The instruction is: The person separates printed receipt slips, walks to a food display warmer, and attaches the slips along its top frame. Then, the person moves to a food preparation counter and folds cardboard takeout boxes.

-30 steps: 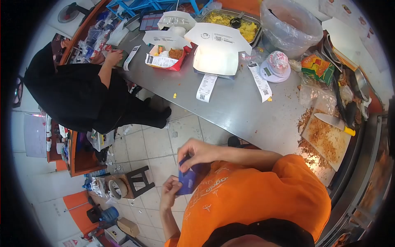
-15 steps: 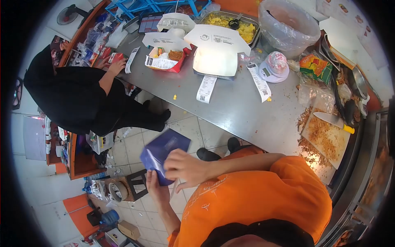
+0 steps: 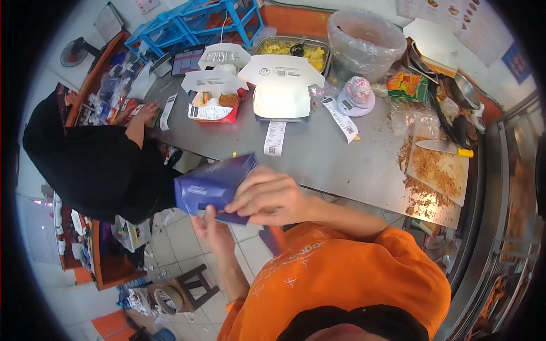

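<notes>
A purple cardboard box [image 3: 199, 190], partly folded, is held off the floor in front of my body. My left hand [image 3: 215, 230] supports it from below, its thumb against the near side. At the box's right edge, my right hand [image 3: 270, 196] has its fingers closed on the cardboard. A flap hangs below that hand, partly blurred. On the metal counter [image 3: 364, 165] beyond stand an open white-lidded box [image 3: 281, 101] and an open red box [image 3: 215, 111] with food in it. Paper receipts [image 3: 274, 138] lie by them.
Left, a person in black [image 3: 91, 165] handles small packets at the counter. A kitchen scale [image 3: 355, 104], a plastic-lined bucket [image 3: 364, 45] and a tray of yellow food [image 3: 315, 57] stand at the back. A knife [image 3: 443, 148] lies across a crumb-covered cutting board [image 3: 441, 173] on the right.
Both hands have raised the purple box toward the counter, and it now looks more folded into shape. My right hand has gone from over its face to gripping its right edge.
</notes>
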Action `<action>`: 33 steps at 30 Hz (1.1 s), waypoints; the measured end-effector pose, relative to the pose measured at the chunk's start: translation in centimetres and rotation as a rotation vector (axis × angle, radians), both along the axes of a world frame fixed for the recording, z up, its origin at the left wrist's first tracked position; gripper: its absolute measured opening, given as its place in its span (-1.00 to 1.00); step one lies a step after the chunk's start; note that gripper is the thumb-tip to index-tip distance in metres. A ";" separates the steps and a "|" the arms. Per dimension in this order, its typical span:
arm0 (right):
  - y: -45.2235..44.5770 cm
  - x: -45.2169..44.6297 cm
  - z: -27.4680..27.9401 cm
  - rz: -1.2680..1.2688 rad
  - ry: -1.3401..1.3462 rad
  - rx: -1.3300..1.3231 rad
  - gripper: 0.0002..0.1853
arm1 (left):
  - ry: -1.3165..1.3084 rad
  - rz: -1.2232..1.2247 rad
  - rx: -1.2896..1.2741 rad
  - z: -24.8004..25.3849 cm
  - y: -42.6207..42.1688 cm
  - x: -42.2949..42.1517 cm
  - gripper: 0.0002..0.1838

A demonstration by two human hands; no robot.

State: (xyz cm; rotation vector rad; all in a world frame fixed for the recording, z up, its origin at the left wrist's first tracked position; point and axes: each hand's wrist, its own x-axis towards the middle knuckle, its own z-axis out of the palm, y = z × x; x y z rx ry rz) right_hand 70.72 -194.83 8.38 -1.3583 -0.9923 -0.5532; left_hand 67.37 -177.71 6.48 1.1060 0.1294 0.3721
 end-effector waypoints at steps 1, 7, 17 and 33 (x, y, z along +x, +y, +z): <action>-0.4 -0.5 1.0 -0.014 -0.005 -0.009 -0.81 | -0.088 -0.113 0.063 -2.9 1.3 0.9 -0.65; -1.8 -1.7 2.9 -0.954 0.155 -0.243 -0.86 | -0.062 -0.389 0.181 -0.2 -6.3 2.4 -0.57; -5.2 -11.5 1.7 -1.209 0.340 -0.479 -0.69 | 0.306 -1.514 -0.182 2.0 -10.3 4.1 -0.65; -2.7 -15.4 1.2 -1.774 0.236 -0.483 -0.82 | 0.345 -1.564 -0.471 -2.0 -12.4 -2.3 -0.72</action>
